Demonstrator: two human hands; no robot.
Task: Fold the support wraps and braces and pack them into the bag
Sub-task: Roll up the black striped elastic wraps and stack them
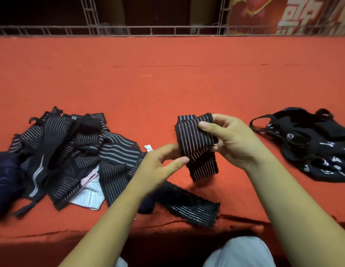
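A black support wrap with thin white stripes [194,143] is held folded above the red surface. My right hand [231,139] grips its upper end, thumb across the front. My left hand [160,166] pinches its lower left edge. A second striped wrap [194,207] lies flat near the front edge, under my left forearm. A pile of several black striped wraps and braces [71,157] lies at the left. The black bag with white print [318,147] lies at the right, its straps spread out.
The red cloth-covered surface [167,83] stretches back to a metal railing [148,30]. A white mesh piece [88,193] and a dark blue fabric item [3,182] sit in the left pile. My light trousers show below the front edge.
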